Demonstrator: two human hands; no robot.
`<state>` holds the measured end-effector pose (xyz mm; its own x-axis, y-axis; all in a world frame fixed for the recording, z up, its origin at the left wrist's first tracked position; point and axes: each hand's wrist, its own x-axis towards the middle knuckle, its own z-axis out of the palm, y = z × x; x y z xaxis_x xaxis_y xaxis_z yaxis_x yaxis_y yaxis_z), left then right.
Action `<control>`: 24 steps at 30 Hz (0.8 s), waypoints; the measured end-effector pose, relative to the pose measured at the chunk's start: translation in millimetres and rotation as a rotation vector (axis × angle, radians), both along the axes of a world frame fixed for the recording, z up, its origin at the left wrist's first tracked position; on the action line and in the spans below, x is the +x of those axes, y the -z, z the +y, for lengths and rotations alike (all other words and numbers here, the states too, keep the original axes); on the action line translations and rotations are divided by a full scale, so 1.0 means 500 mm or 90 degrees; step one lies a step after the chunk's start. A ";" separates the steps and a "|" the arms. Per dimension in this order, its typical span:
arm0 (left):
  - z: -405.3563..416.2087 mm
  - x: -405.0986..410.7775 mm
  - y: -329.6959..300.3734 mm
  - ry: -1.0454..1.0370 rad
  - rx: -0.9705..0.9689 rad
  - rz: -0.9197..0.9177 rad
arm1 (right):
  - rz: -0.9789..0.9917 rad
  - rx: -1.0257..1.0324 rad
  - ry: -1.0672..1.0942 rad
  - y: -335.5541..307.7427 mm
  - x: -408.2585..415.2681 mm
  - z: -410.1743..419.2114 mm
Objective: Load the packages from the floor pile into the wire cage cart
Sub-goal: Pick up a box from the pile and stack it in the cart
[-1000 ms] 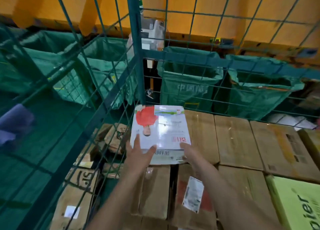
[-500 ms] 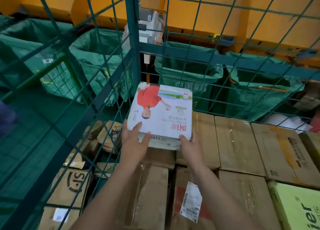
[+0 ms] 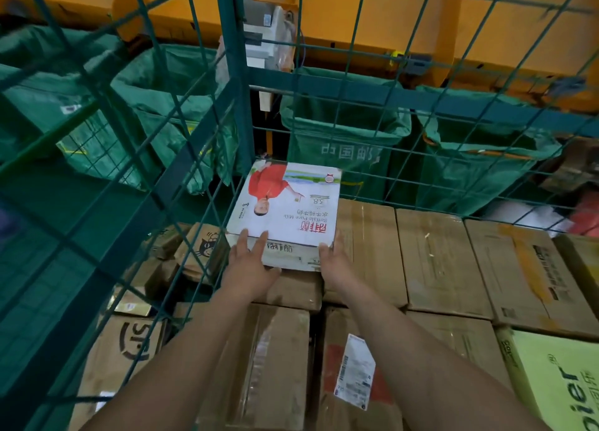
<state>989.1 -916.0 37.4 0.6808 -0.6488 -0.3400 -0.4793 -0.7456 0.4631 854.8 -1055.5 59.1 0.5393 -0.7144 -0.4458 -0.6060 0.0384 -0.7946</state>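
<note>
A white milk carton box (image 3: 291,210) with a red-dressed figure printed on it lies flat on brown cartons in the far left corner of the green wire cage cart (image 3: 234,74). My left hand (image 3: 249,268) presses against the box's near edge, with straight fingers reaching onto its top. At the box's near right corner, my right hand (image 3: 335,262) touches it with fingers extended along the side. Both forearms reach in from the bottom of the view.
Brown cardboard cartons (image 3: 437,255) fill the cart in a level layer, with a yellow-green box (image 3: 557,382) at the near right. Green mail sacks (image 3: 343,138) stand behind the back mesh. Smaller parcels (image 3: 120,343) show through the left mesh. An orange wall rises beyond.
The white box has gone from tilted in my hands to lying flat, deeper in the cage corner. Both hands followed it forward and stay at its near edge.
</note>
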 end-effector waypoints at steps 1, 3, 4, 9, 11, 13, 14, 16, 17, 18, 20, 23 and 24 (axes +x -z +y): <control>-0.002 0.005 -0.007 -0.001 0.005 0.007 | 0.004 0.023 0.009 -0.004 0.003 -0.004; 0.002 -0.013 -0.030 -0.003 -0.007 0.005 | 0.010 0.073 0.043 -0.026 -0.015 -0.002; 0.004 -0.023 -0.038 -0.020 -0.027 0.007 | 0.005 0.094 0.061 -0.032 -0.017 0.000; 0.038 -0.194 -0.057 -0.047 -0.137 0.112 | -0.005 0.127 0.108 -0.090 -0.160 0.084; 0.055 -0.278 -0.062 -0.037 -0.177 0.138 | 0.002 0.196 0.161 -0.080 -0.237 0.121; 0.069 -0.362 -0.073 -0.043 -0.196 0.216 | -0.006 0.214 0.221 -0.079 -0.325 0.152; 0.074 -0.398 -0.081 -0.046 -0.194 0.265 | -0.017 0.206 0.245 -0.072 -0.365 0.164; 0.084 -0.475 -0.081 -0.057 -0.220 0.346 | -0.026 0.192 0.276 -0.079 -0.458 0.193; 0.089 -0.514 -0.087 -0.076 -0.237 0.382 | -0.034 0.198 0.300 -0.092 -0.503 0.215; 0.094 -0.554 -0.100 -0.091 -0.241 0.414 | -0.047 0.215 0.338 -0.106 -0.547 0.240; 0.114 -0.646 -0.130 -0.079 -0.248 0.486 | -0.080 0.218 0.405 -0.125 -0.662 0.289; 0.135 -0.764 -0.140 -0.004 -0.233 0.537 | -0.074 0.174 0.473 -0.135 -0.803 0.358; 0.157 -0.814 -0.161 0.017 -0.226 0.543 | -0.104 0.180 0.510 -0.144 -0.859 0.393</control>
<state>582.3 -837.6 117.8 0.2739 -0.8227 -0.4981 0.1141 -0.4865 0.8662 425.1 -859.0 131.2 -0.0060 -0.7808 -0.6248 -0.1912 0.6142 -0.7657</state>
